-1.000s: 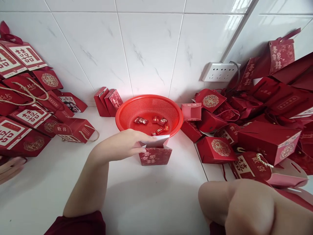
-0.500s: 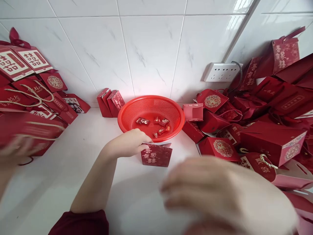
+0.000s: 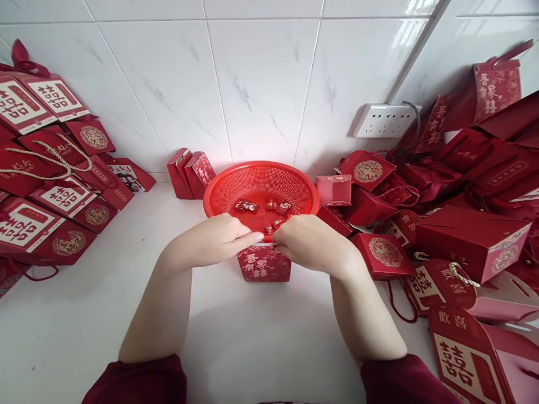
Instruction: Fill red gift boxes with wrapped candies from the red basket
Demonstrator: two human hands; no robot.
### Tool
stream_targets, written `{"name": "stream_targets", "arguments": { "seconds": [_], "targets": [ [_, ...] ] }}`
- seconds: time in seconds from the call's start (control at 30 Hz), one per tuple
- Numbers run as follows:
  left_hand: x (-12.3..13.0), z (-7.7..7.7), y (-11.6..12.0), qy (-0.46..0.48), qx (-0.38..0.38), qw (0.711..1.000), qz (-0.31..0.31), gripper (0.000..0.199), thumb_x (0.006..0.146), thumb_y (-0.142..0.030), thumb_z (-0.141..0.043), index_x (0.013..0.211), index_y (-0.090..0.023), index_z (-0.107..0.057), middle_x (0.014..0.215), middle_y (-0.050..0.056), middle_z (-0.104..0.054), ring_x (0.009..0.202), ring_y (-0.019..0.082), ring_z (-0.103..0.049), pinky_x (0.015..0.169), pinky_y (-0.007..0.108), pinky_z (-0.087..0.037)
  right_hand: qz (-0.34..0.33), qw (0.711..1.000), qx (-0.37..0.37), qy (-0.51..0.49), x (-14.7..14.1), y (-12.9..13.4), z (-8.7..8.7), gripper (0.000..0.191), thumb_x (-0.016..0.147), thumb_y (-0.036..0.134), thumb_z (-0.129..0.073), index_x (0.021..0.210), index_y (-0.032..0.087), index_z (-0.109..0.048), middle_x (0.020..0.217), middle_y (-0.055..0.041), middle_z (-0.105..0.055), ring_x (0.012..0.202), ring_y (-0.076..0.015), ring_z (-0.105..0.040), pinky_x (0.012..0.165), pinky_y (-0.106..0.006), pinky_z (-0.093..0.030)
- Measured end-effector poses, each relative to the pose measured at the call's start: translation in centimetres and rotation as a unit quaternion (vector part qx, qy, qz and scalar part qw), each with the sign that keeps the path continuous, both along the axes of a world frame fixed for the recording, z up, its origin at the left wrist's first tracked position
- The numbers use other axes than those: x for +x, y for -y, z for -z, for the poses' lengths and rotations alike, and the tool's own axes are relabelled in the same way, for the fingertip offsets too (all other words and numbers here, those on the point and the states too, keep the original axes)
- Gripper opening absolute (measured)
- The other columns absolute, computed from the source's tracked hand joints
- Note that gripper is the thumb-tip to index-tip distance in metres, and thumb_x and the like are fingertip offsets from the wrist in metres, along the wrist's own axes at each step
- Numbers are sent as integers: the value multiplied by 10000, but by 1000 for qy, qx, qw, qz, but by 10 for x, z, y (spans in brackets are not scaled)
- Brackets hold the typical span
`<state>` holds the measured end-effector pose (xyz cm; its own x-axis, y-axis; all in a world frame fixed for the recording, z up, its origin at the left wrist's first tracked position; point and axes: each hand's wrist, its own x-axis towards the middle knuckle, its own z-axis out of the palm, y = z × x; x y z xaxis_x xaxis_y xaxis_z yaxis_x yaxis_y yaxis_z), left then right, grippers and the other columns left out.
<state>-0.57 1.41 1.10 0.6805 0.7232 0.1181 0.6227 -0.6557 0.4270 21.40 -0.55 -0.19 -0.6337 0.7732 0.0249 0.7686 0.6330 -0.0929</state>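
A small red box with pale lettering (image 3: 264, 266) stands upright on the white table, just in front of the red basket (image 3: 219, 185). My left hand (image 3: 219, 238) pinches the box's top edge at its left side. On the right side of the same edge, my right hand (image 3: 303, 241) has its fingers closed. A thin pale strip of the top edge shows between the two hands. Several small wrapped candies (image 3: 246, 206) lie in the basket, some close behind my right hand.
Two narrow red boxes (image 3: 191, 174) stand left of the basket. Gift boxes with rope handles (image 3: 63, 241) are stacked at the left. A large heap of red boxes (image 3: 467, 241) fills the right side. A white power strip (image 3: 385, 120) is on the tiled wall.
My right hand has come from the lower right to the box's top edge. My left hand stays at the box. The blurred hand and red item at the far left are gone from view.
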Motion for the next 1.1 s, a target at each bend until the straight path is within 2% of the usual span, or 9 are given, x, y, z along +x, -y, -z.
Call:
{"name": "stream_targets", "arguments": {
  "seconds": [0.07,0.2,0.37,0.47,0.63,0.83,0.93,1.03,1.1],
  "targets": [
    [2,2,-1,-34,-75,997,14,473,965,-371,-425,543,-178,-336,495,-20,-325,413,93,-266,428,273,-216,-2,1000,17,7,-4,0,2,260,882,84,-531,655,165,-629,604,-39,-608,528,-148,-471,504,-308,-220],
    [2,6,-5,-67,-151,986,23,469,919,-337,-493,566,-178,-229,521,-24,-224,443,96,-165,428,297,-147,20,1000,-11,20,-10,0,6,217,847,69,-541,686,169,-646,642,-45,-636,559,-162,-525,504,-306,-223],
    [-3,5,-14,-74,-233,965,92,416,918,-348,-475,582,-190,-287,561,-18,-259,457,112,-216,438,298,-185,47,998,-40,27,-12,1,5,200,771,7,-529,706,167,-631,657,-47,-631,589,-165,-550,514,-294,-222],
    [-4,5,-17,-66,-238,964,102,388,893,-316,-495,592,-192,-283,577,-16,-261,467,114,-227,452,298,-195,41,997,-62,1,-9,1,6,151,796,53,-557,748,177,-628,700,-40,-647,612,-161,-546,515,-287,-231],
    [1,8,-15,-68,-216,971,73,374,836,-202,-490,614,-182,-190,583,-18,-206,496,115,-168,476,304,-159,6,990,-120,-78,0,-2,8,52,864,241,-628,851,190,-625,811,-16,-678,656,-141,-544,546,-263,-296],
    [5,12,-16,-76,-189,977,68,357,800,-137,-470,599,-175,-177,556,-22,-202,469,105,-170,464,298,-154,14,992,-98,-83,3,-5,7,170,889,81,-524,823,175,-650,779,-26,-687,681,-146,-560,578,-264,-306],
    [7,5,-6,-85,-95,991,33,331,826,-159,-508,540,-180,-344,529,-20,-312,458,107,-293,451,277,-204,11,994,-75,-84,1,-5,8,183,878,65,-520,793,171,-642,750,-25,-678,649,-142,-537,563,-271,-294],
    [9,-12,25,15,63,997,-39,114,873,-216,-566,817,-223,-665,713,11,-590,619,146,-537,514,249,-369,2,993,-81,-87,1,-5,10,196,881,71,-512,753,176,-618,712,-15,-652,602,-131,-501,541,-274,-279],
    [10,-22,57,153,89,984,-29,232,888,-181,-572,1075,-270,-676,770,-11,-643,621,125,-564,553,238,-441,-1,993,-86,-85,1,-5,11,203,882,74,-508,737,180,-603,697,-13,-636,587,-130,-485,533,-273,-270]
  ]
}}
